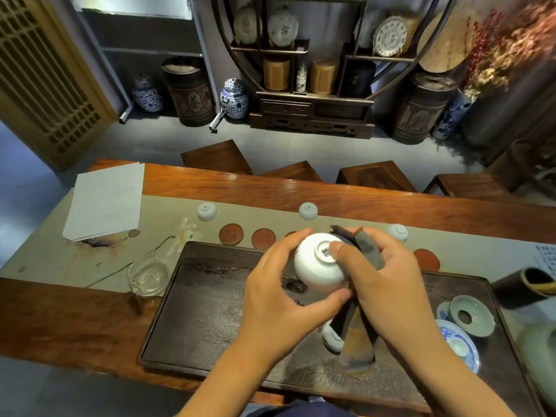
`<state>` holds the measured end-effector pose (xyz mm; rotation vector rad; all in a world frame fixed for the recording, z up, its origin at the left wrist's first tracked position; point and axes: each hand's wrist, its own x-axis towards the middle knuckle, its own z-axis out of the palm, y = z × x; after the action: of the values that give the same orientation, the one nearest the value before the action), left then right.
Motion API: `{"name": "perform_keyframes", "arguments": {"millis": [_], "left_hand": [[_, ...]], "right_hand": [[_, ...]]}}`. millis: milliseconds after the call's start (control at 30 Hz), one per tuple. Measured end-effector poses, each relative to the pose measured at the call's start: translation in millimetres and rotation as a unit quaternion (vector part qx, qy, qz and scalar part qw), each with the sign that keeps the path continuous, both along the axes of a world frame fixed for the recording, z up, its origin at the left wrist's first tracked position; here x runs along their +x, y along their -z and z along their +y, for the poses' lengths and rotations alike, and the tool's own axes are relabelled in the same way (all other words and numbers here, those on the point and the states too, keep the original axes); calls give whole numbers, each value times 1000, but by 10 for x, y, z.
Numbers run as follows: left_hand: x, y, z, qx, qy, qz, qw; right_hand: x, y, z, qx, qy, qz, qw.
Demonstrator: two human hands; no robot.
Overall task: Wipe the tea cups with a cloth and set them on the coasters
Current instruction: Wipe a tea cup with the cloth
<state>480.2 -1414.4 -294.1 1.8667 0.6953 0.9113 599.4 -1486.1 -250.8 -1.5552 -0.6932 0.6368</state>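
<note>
Left hand [272, 299] cradles inverted cup [319, 263]; right hand [382, 284] presses cloth [358, 335] against it.

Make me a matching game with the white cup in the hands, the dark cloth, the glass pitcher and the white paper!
Things:
1. white cup
2. dark cloth
3. glass pitcher
4. white paper

Places:
A. far left end of the table
B. bottom up, between both hands
C. just left of the dark tray
D. hanging from the right hand

Pairs: 1-B, 2-D, 3-C, 4-A
</note>
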Motion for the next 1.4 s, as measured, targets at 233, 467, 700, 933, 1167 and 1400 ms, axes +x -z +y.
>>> {"name": "perform_keyframes", "arguments": {"millis": [233,467,700,933,1167,1400], "left_hand": [[-76,-55,234,-6,66,6,998],[-48,23,267,-42,86,6,995],[19,110,6,16,-50,-27,998],[-41,30,180,-24,34,-26,999],[-112,14,223,-37,82,-6,996],[-56,69,-62,-14,-77,-35,996]], "right_hand": [[-3,18,-16,-35,-30,-8,999],[48,8,17,-22,-5,-20,1000],[26,82,9,-34,31,-36,998],[41,59,-17,-28,-6,-31,999],[42,34,-21,1,-28,-18,999],[-80,62,-8,-8,11,-33,999]]}}
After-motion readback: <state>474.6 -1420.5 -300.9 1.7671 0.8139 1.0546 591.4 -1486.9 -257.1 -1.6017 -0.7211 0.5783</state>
